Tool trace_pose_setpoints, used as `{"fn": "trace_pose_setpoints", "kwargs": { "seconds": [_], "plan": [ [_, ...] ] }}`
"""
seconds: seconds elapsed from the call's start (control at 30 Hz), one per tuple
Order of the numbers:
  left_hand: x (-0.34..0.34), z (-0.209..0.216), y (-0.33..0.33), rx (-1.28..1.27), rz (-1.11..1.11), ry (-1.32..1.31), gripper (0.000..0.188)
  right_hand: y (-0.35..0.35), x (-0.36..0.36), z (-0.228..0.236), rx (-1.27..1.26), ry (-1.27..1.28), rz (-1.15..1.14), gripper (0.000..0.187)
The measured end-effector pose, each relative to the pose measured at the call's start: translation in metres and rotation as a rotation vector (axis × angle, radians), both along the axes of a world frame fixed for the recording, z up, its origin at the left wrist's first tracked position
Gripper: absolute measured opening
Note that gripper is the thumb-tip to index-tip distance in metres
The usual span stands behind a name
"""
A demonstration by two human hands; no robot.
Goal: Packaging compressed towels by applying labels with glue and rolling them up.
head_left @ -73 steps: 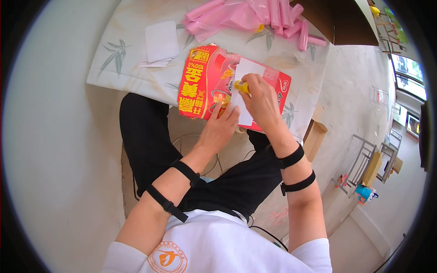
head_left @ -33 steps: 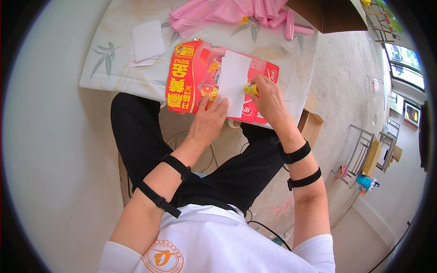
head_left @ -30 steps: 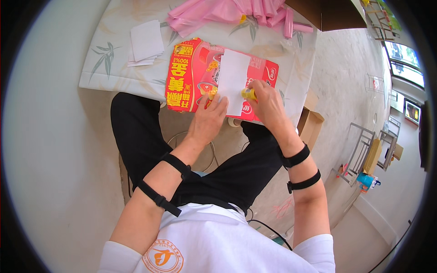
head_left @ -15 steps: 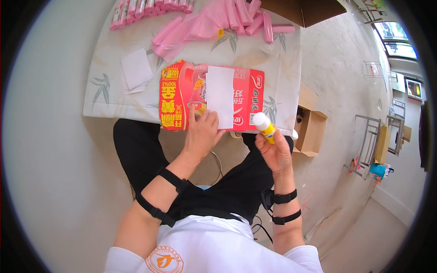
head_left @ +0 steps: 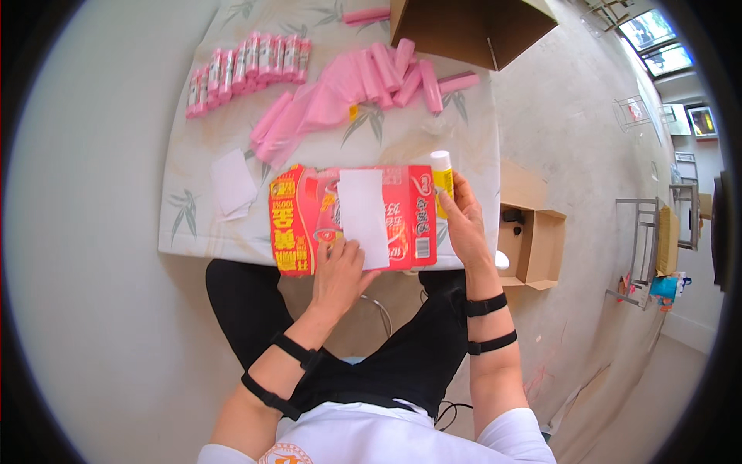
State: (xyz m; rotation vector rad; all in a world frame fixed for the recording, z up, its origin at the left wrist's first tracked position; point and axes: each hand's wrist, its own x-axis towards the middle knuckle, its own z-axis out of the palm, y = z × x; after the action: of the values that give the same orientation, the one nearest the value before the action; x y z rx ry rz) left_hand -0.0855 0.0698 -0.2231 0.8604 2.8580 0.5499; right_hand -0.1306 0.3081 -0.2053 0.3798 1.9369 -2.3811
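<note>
A flat piece of red and yellow printed cardboard (head_left: 296, 224) lies at the near edge of the table. Across its middle rests a white paper strip (head_left: 363, 220). My left hand (head_left: 338, 272) presses its spread fingers on the cardboard and the strip's lower left part, grasping nothing. In my right hand (head_left: 466, 224) is a yellow glue stick (head_left: 442, 179) with a white top, held upright beside the cardboard's right edge. To the left of the cardboard is a small stack of white paper pieces (head_left: 233, 184).
Pink plastic bag rolls (head_left: 247, 66) lie in a row at the far left, with several loose ones (head_left: 386, 73) at the far middle. An open cardboard box (head_left: 471, 31) stands at the table's far right. On the floor to the right sits another open box (head_left: 541, 247) with dark items inside.
My right hand has moved forward with the glue stick, which now stands more upright. My left hand stays on the cardboard. The whole view has shifted, showing more of the table's far side.
</note>
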Motion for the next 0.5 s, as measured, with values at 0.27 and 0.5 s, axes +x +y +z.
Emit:
{"fn": "trace_pose_setpoints", "kwargs": {
  "seconds": [0.27,0.5],
  "plan": [
    [0.000,-0.002,-0.002,-0.001,-0.004,0.011,0.041,0.046,-0.038,-0.059,0.268,0.037,-0.308,0.047],
    [0.000,-0.007,-0.009,0.024,-0.013,0.065,0.036,0.050,-0.050,-0.086,0.440,0.138,-0.456,0.051]
  ]
}}
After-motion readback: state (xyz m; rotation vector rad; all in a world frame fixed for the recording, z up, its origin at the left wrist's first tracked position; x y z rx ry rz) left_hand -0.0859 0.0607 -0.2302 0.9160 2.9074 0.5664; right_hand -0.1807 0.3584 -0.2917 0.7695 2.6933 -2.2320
